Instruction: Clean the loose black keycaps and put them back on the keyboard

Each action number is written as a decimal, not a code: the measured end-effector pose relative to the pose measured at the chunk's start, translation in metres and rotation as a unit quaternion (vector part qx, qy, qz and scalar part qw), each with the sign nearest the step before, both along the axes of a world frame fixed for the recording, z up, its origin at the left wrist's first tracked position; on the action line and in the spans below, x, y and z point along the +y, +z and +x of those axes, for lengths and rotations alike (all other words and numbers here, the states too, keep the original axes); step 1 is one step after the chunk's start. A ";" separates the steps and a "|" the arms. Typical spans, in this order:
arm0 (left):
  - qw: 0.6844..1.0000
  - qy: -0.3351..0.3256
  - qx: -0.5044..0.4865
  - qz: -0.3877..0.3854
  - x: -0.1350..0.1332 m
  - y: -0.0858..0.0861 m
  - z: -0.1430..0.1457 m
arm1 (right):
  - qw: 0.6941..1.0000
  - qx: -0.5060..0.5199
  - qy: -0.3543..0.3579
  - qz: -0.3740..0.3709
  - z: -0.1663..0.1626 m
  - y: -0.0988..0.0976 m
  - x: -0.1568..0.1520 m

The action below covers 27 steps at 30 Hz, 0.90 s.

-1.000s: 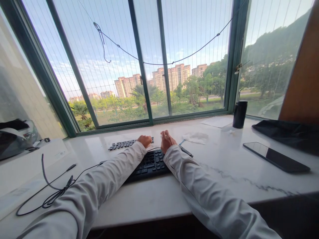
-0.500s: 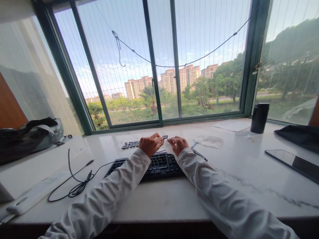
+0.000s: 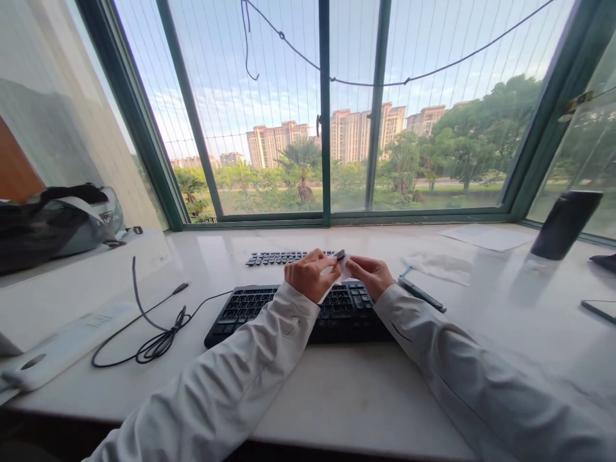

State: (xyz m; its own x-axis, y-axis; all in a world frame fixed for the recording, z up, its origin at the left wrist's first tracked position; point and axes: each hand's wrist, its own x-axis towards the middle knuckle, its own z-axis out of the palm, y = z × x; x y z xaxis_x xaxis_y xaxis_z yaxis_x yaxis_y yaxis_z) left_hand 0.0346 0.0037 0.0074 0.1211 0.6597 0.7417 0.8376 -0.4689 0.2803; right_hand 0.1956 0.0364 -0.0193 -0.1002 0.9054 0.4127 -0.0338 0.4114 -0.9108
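Both my hands are raised just above the far edge of a black keyboard (image 3: pixel 269 308) on the white sill. My left hand (image 3: pixel 308 274) pinches a small dark keycap (image 3: pixel 340 255) between thumb and fingers. My right hand (image 3: pixel 370 274) is closed on a small white cloth or wipe (image 3: pixel 344 269) pressed against the keycap. A row of loose black keycaps (image 3: pixel 279 258) lies on the sill just beyond my hands. White sleeves cover both forearms.
A black cable (image 3: pixel 158 340) coils left of the keyboard, near a white power strip (image 3: pixel 58 350). A dark bag (image 3: pixel 52 224) sits far left. Right of my hands lie a dark pen-like tool (image 3: pixel 421 294), a white tissue (image 3: pixel 440 266), paper (image 3: pixel 486 237), a black cup (image 3: pixel 565 223) and a phone (image 3: pixel 599 309).
My hands rose from the row of keycaps and came together; my left hand picked up one keycap and my right hand brought the white cloth to it. The camera turned left.
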 end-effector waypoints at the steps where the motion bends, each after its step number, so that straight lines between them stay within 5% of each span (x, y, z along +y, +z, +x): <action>1: 1.000 -0.004 -0.003 0.011 -0.001 -0.001 0.001 | 1.000 0.003 0.008 0.006 -0.002 -0.001 -0.001; 9: 0.993 -0.058 -0.098 0.026 -0.001 -0.007 0.008 | 0.993 0.110 -0.033 -0.001 -0.007 -0.004 0.000; 16: 0.971 -0.111 -0.194 -0.081 0.005 -0.009 0.008 | 0.997 0.050 -0.059 -0.028 0.001 -0.005 0.005; 27: 0.917 -0.184 -0.319 -0.149 0.020 -0.021 0.010 | 0.999 0.003 -0.042 -0.011 -0.004 -0.002 -0.003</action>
